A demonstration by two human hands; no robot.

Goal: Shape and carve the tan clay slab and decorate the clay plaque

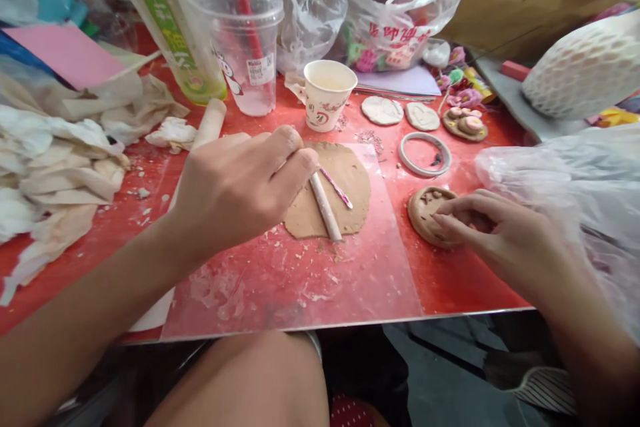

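My left hand (245, 180) is closed, its fingertips pinched over a flat brown clay slab (350, 177). A pale short rod (326, 207) and a thin pink-and-white stick (337, 188) extend from beside these fingertips across the slab. Whether the pinch holds either one is hidden. To the right, my right hand (505, 227) reaches onto a round clay disc (424, 223) with a raised rim and small clay bits on it. Thumb and forefinger are pinched together over the disc; anything between them is too small to make out. A grey ring (425, 155) lies just behind the disc.
A clear sheet (295, 300) lies under the slab on the red table (480, 287). Behind stand a paper cup (327, 97), a plastic cup (260, 80) and a tall bottle (170, 20). Crumpled tissues (55, 160) fill the left; a plastic bag (565, 180) lies right.
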